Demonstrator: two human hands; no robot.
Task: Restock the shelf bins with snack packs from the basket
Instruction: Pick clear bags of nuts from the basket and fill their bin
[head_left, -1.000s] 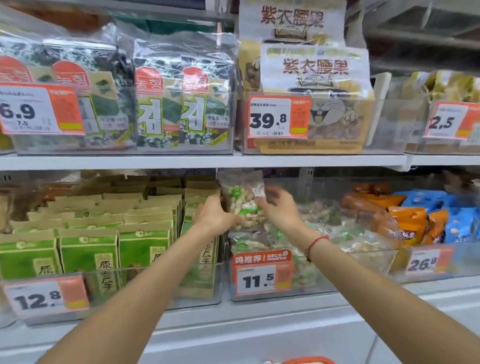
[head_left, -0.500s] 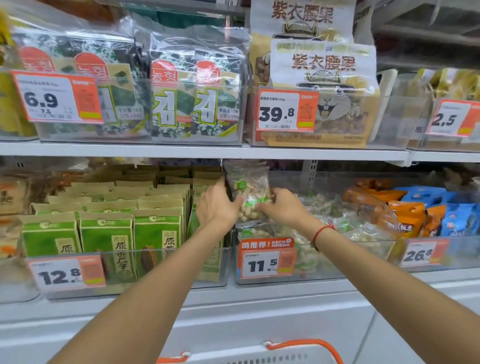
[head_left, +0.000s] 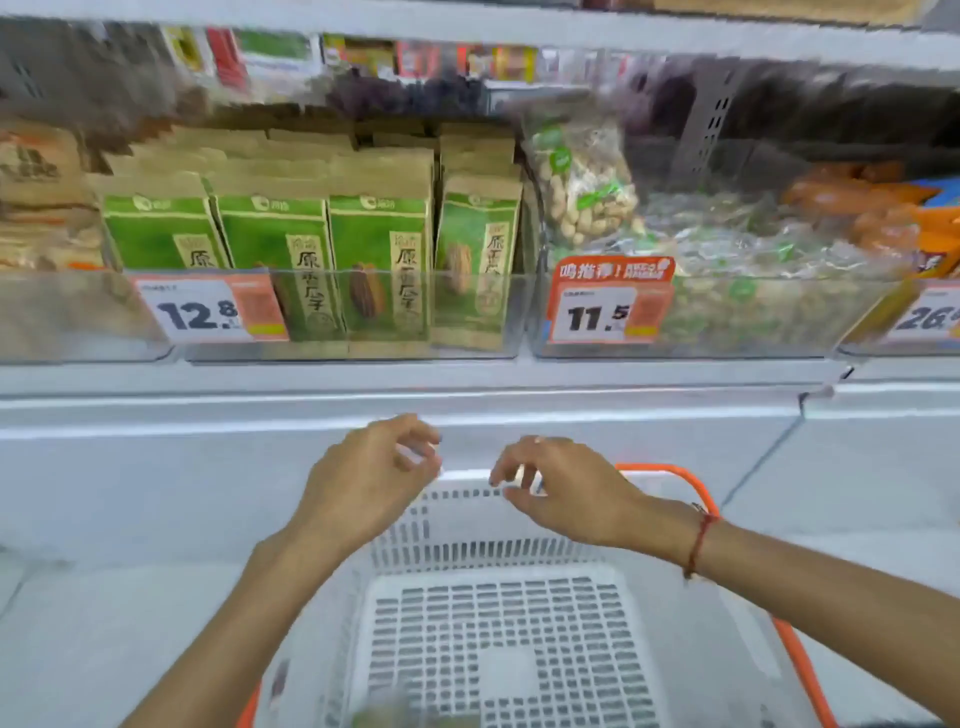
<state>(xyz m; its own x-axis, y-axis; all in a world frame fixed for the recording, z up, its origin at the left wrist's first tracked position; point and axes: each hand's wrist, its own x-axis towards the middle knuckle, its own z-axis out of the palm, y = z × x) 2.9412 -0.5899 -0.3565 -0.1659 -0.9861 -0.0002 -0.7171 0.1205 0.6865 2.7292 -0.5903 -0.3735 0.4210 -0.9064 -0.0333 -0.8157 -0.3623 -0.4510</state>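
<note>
A clear pack of peanuts (head_left: 582, 182) stands upright at the left end of the clear shelf bin (head_left: 727, 332) tagged 11.5, on top of other clear packs. My left hand (head_left: 374, 478) and my right hand (head_left: 561, 488) hover over the far rim of a white slotted basket (head_left: 498, 623) with an orange handle. Both hands hold nothing, their fingers loosely curled. A blurred greenish pack (head_left: 395, 717) shows at the basket's near edge.
Green and brown seed packs (head_left: 270, 249) fill the bin tagged 12.8 to the left. Orange and blue packs (head_left: 883, 208) lie in the bin to the right. A white cabinet front (head_left: 156, 467) runs below the shelf.
Both hands let go of the peanut pack in the bin and dropped down to the basket. The view tilted down, and the basket came into sight.
</note>
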